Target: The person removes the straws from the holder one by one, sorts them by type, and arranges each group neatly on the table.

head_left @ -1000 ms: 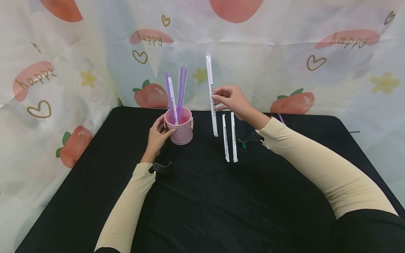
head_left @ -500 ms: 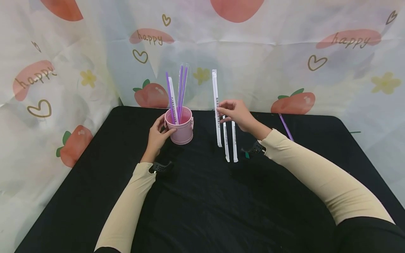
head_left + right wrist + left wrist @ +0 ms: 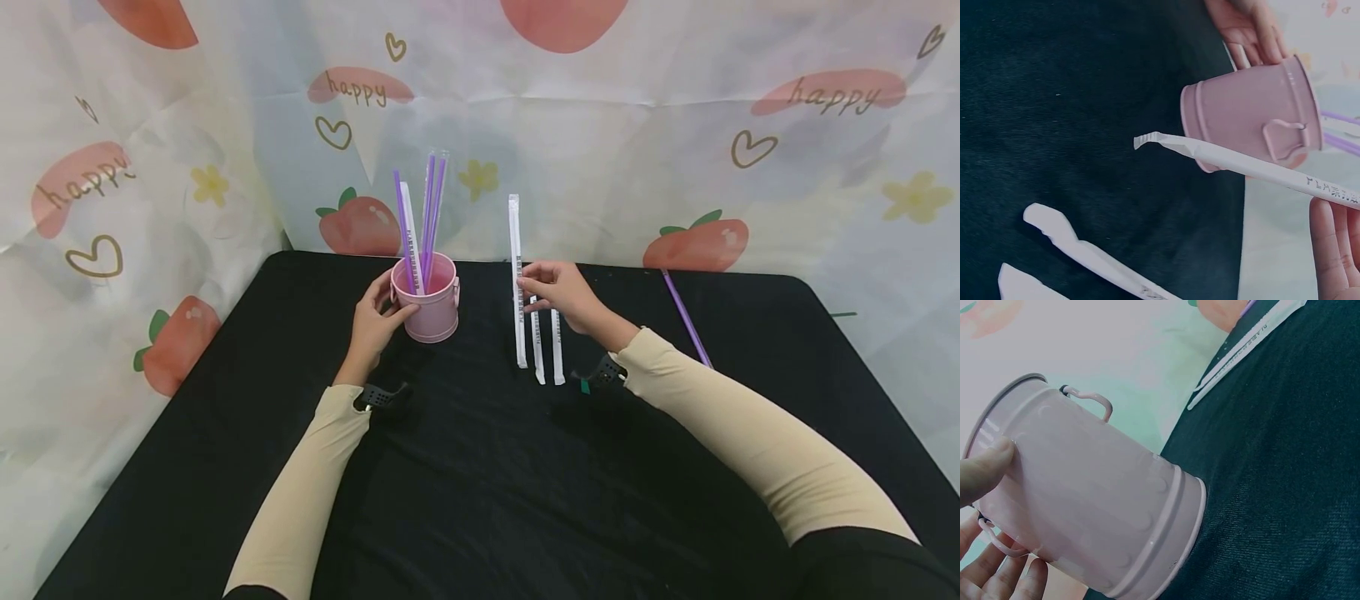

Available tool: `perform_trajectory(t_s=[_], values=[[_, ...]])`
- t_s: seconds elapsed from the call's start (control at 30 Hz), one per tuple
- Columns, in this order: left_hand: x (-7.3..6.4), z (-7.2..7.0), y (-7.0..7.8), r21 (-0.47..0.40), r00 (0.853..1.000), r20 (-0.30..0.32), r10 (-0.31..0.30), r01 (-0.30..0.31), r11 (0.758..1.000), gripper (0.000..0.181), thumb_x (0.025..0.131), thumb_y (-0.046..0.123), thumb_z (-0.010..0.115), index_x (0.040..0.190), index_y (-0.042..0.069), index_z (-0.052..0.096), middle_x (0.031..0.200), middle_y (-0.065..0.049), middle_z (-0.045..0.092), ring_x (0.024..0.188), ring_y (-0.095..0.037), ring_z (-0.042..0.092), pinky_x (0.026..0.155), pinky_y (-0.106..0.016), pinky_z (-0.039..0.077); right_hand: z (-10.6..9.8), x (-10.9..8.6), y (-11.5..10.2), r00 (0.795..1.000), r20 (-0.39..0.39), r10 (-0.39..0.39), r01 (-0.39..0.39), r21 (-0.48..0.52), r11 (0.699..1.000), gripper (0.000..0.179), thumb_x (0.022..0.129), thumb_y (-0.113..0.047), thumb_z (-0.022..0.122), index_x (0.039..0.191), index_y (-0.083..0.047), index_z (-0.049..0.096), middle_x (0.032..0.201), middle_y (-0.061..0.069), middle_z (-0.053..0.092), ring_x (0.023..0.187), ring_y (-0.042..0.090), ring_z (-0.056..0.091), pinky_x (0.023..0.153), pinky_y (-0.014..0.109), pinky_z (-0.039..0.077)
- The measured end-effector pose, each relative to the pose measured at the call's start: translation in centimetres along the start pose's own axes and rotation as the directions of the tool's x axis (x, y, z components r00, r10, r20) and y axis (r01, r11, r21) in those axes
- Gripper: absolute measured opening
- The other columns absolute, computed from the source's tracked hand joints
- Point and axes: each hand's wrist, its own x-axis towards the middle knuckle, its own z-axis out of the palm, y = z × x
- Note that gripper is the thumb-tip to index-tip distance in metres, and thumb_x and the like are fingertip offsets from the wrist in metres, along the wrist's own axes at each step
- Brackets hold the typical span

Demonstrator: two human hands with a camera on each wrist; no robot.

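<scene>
A small pink bucket (image 3: 435, 321) stands upright on the black cloth, with purple straws (image 3: 429, 208) and a white paper-wrapped straw (image 3: 410, 237) in it. My left hand (image 3: 369, 329) grips its left side, thumb on the front wall, fingers near a side handle. To the right, my right hand (image 3: 566, 292) pinches another paper-wrapped straw (image 3: 515, 233) around its middle and holds it nearly upright. In the right wrist view the lower end of the held straw (image 3: 1241, 162) overlaps the bucket. Two more wrapped straws (image 3: 538, 354) lie beneath the right hand, their upper parts partly hidden by it.
A purple straw (image 3: 682, 308) lies on the cloth behind my right forearm. Something small and green (image 3: 585, 387) shows beside the right wrist strap. A printed fabric backdrop (image 3: 600, 167) rises along the table's back and left edges.
My right hand has come down and slightly right with the wrapped straw, now closer to the two lying ones. More of the purple straw at right shows. The left hand stays on the bucket.
</scene>
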Motion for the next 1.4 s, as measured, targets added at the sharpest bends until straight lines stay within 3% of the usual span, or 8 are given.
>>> perform_trajectory(t_s=[0.57, 1.17, 1.4], values=[[0.1, 0.1, -0.1, -0.006, 1.000, 0.001, 0.024, -0.024, 1.000, 0.068, 0.083, 0.003, 0.069, 0.142, 0.001, 0.036, 0.146, -0.018, 0.040, 0.136, -0.030, 0.039, 0.112, -0.046, 0.034, 0.4, -0.2, 2.6, 0.999, 0.011, 0.049, -0.049, 0.014, 0.999, 0.030, 0.093, -0.008, 0.056, 0.115, 0.012, 0.054, 0.082, -0.006, 0.061, 0.075, 0.006, 0.061, 0.068, 0.025, 0.059], [0.1, -0.1, -0.1, -0.003, 1.000, 0.000, 0.022, -0.022, 1.000, 0.067, 0.083, 0.002, 0.068, 0.142, 0.001, 0.036, 0.147, -0.018, 0.039, 0.137, -0.030, 0.038, 0.112, -0.047, 0.034, 0.5, 0.4, 3.9, 0.997, 0.000, 0.081, -0.081, 0.035, 0.996, 0.030, 0.094, -0.009, 0.054, 0.117, 0.011, 0.054, 0.081, -0.006, 0.061, 0.078, 0.009, 0.060, 0.066, 0.023, 0.059], [0.1, 0.0, 0.0, -0.012, 1.000, -0.008, 0.019, -0.019, 1.000, 0.067, 0.082, 0.002, 0.069, 0.142, 0.001, 0.037, 0.146, -0.018, 0.040, 0.136, -0.029, 0.039, 0.111, -0.045, 0.035, 0.5, 0.8, 4.1, 0.994, 0.006, 0.107, -0.107, 0.008, 0.994, 0.033, 0.094, -0.010, 0.055, 0.119, 0.011, 0.053, 0.085, -0.005, 0.062, 0.077, 0.006, 0.060, 0.073, 0.029, 0.060]])
